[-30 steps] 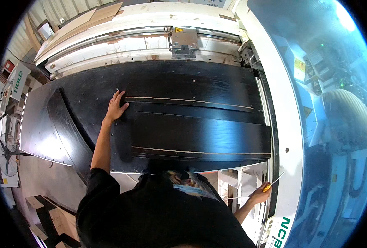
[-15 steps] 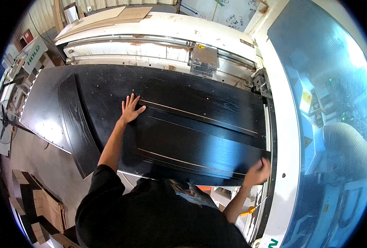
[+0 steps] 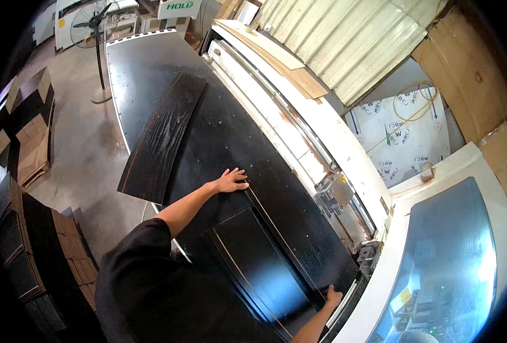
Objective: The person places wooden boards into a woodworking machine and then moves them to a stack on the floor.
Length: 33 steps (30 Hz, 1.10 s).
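head view swung left; both hands (image 3: 230,182) stay on black panel (image 3: 253,251)

Strong fisheye bending is seen throughout: straight edges of the black machine bed (image 3: 219,131) and the white rail (image 3: 299,126) are curved toward a black circular rim. Bright daylight is thrown across the concrete floor (image 3: 82,137) at upper left, where a sheen is picked up by the dark wood panel (image 3: 162,137). Glare is bloomed on the glass cover (image 3: 453,251) at right. The lower left is left dim, and detail is lost in shadow. The centre is held sharp, the edges softened
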Tool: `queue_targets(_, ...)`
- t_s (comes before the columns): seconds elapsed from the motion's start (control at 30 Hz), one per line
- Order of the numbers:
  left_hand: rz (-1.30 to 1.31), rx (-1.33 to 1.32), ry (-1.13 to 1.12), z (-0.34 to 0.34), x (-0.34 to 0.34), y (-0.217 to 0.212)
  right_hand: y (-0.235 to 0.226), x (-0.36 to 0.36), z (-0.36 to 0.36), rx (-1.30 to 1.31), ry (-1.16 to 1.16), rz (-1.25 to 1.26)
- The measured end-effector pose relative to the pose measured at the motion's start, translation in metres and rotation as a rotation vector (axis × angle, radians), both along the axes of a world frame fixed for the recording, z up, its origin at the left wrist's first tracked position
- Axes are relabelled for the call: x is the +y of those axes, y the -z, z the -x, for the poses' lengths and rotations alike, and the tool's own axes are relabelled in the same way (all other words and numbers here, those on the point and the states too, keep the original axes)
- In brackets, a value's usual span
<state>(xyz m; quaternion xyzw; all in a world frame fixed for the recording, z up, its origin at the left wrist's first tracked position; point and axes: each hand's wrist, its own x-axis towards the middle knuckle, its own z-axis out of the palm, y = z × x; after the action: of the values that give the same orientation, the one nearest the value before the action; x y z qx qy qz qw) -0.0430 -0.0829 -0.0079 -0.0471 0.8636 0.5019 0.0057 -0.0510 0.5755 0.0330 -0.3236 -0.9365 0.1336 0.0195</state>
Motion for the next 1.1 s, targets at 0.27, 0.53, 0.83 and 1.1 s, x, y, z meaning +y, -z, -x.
queue_targets(0.27,-0.612,0.019,-0.428,-0.046,-0.093,-0.030,-0.035,-0.057,-0.017,0.121,-0.060,0.740)
queue_targets(0.53,-0.964,0.339,-0.961,-0.100,-0.217,-0.034,-0.037,-0.253,-0.060,0.210,-0.280,1.372)
queue_targets(0.83,-0.598,0.052,-0.660,-0.168,-0.115,-0.039,-0.027,-0.479,-0.163,-0.200,-0.172,1.716)
queue_targets(1.1,0.691,-0.241,-0.810,-0.226,-0.206,-0.060,-0.079,-0.508,-0.212,-0.926,-1.232,1.468)
